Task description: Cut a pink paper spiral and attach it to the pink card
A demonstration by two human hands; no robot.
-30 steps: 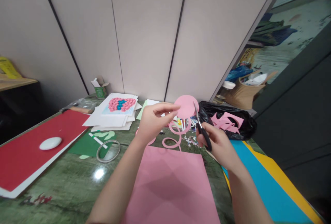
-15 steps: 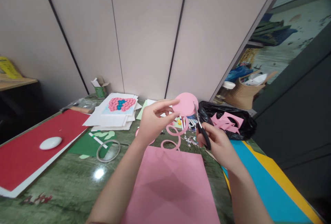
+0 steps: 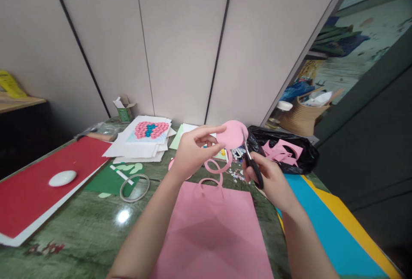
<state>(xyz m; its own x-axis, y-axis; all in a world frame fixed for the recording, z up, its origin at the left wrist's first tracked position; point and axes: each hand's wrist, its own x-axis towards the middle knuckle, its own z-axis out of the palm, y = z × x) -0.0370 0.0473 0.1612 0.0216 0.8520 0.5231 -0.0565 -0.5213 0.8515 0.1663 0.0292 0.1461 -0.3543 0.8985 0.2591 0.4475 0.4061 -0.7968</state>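
Observation:
A round piece of pink paper (image 3: 232,134) is pinched at its left edge by my left hand (image 3: 194,149). My right hand (image 3: 269,179) grips black-handled scissors (image 3: 253,168), whose blades meet the right side of the disc. From the disc a pink spiral strip (image 3: 217,166) hangs in loose coils. Its lowest loop reaches the far edge of a large pink sheet (image 3: 215,231) lying on the table between my forearms. Part of another pink round piece shows behind my left wrist.
On the left lie a red sheet (image 3: 41,197) with a white mouse (image 3: 62,178), and a roll of tape (image 3: 134,188) near green paper. White papers (image 3: 128,145) carry a pink-and-blue heart picture. At right, a black bag (image 3: 309,154) holds pink scraps beside blue and yellow sheets.
The disc has dropped slightly and turned a little in my left hand. The hanging spiral has shifted slightly down and left. The scissors stay at the disc's right side.

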